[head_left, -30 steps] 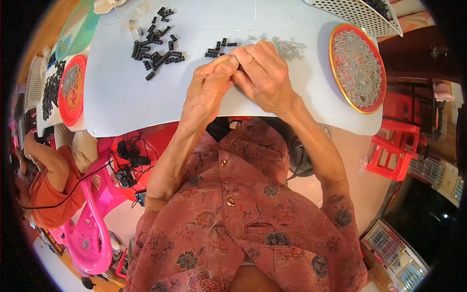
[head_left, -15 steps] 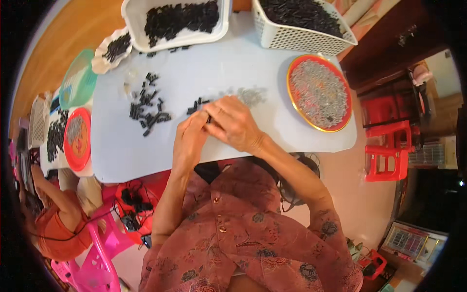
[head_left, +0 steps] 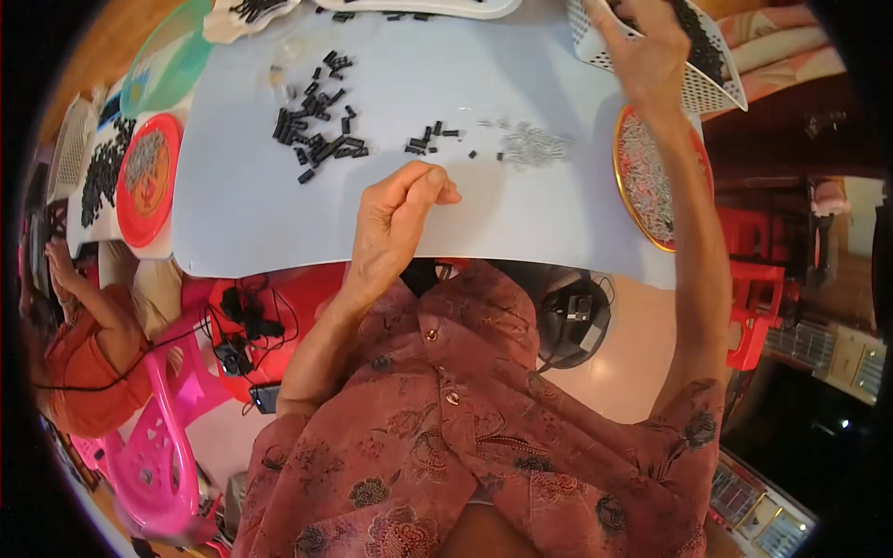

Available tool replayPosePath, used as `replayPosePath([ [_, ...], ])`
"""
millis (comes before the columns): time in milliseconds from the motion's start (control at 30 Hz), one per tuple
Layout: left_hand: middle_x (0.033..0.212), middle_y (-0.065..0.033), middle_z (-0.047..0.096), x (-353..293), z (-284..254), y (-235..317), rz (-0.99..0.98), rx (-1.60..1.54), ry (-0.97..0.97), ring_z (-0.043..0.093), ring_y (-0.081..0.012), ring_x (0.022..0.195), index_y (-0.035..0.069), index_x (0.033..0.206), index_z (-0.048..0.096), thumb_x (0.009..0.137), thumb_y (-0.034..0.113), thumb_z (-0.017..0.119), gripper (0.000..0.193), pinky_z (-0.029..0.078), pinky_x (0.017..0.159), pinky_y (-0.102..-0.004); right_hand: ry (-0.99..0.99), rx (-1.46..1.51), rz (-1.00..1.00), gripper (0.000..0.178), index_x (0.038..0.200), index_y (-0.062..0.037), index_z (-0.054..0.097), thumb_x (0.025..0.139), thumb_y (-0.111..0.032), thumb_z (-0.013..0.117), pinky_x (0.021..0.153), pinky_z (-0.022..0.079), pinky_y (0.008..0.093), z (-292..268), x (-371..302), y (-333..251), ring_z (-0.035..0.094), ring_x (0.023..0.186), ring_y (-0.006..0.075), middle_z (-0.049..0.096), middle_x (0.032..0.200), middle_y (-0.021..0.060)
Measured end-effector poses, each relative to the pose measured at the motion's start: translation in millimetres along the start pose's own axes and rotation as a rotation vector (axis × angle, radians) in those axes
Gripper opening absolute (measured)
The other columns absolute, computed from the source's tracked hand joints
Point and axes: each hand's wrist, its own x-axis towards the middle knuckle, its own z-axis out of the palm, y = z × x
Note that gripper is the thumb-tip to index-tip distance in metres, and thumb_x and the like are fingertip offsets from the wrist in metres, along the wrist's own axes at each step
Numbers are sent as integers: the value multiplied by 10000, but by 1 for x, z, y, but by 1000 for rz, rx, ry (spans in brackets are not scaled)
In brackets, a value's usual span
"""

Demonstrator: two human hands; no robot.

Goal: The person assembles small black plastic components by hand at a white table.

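Observation:
My left hand is held over the near edge of the white table, its thumb and fingers curled together; whatever they hold is hidden. At the far right, my right hand reaches over a white perforated basket filled with black pieces. Its fingers are spread, though their tips run out of the picture. Short black tubular pieces lie scattered beyond my left hand, with a smaller cluster closer to the middle. Small clear pieces form a loose patch to the right of that.
A gold-rimmed red plate of clear pieces sits below my right forearm. White tub, scalloped dish and green basket line the far side. A person in orange sits left, near a pink chair.
My hands were together over the table; now they are apart. My right hand has moved far and right to the perforated basket, while my left stays curled near the table's edge. The view has shifted.

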Motion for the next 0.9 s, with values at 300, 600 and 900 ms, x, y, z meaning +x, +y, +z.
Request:
replayPosePath([
  [300,814,-60,636,-5,-9,-11,-10,57,-38,562,-127,794,-44,856,609,977,160,463,279,445,792,-264,-685,-36,222,75,849,-22,651,790,-59,622,646,493,395,81,-73,-56,610,722,320,643,792,118],
  [600,783,-37,643,-4,-10,-11,35,155,-77,511,-88,706,-23,892,627,946,142,521,203,422,641,-243,-889,-137,70,122,898,-49,646,782,-85,638,737,424,353,95,-74,-70,568,803,225,586,846,60],
  [900,788,-35,652,-4,-10,-11,13,161,-83,518,-83,716,-22,908,631,942,126,526,184,429,659,-241,-861,-219,55,142,868,-45,607,754,-105,666,738,400,359,97,-75,-68,548,778,223,556,815,56],
])
